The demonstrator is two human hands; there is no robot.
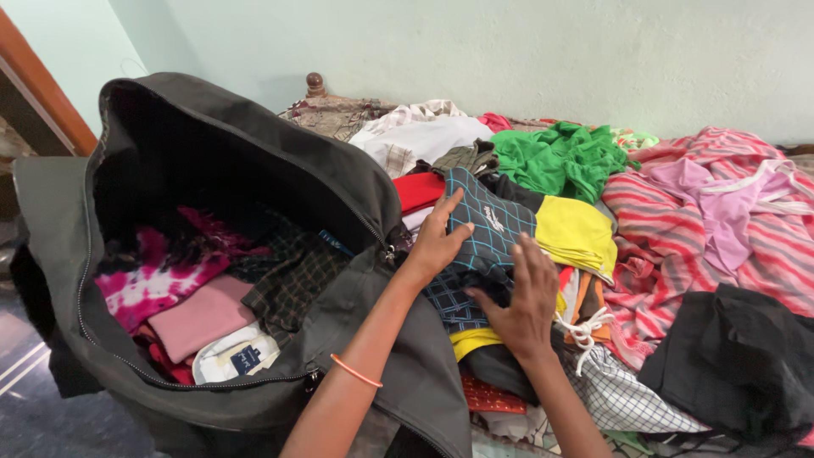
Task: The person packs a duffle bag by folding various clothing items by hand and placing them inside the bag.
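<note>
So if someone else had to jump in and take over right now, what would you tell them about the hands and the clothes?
Left hand: open, flat on the dark blue patterned garment at the top of the clothes pile.
Right hand: open, fingers spread, pressing the same garment's lower edge. Neither hand grips anything.
Black bag: unzipped, lying open at the left of the pile, touching it.
Done: folded clothes already in the bag, among them a pink tie-dye piece, a plain pink one and a dark checked one.
Left: the patterned garment and the pile beside it, green, yellow, striped pink and black items, all outside the bag.
</note>
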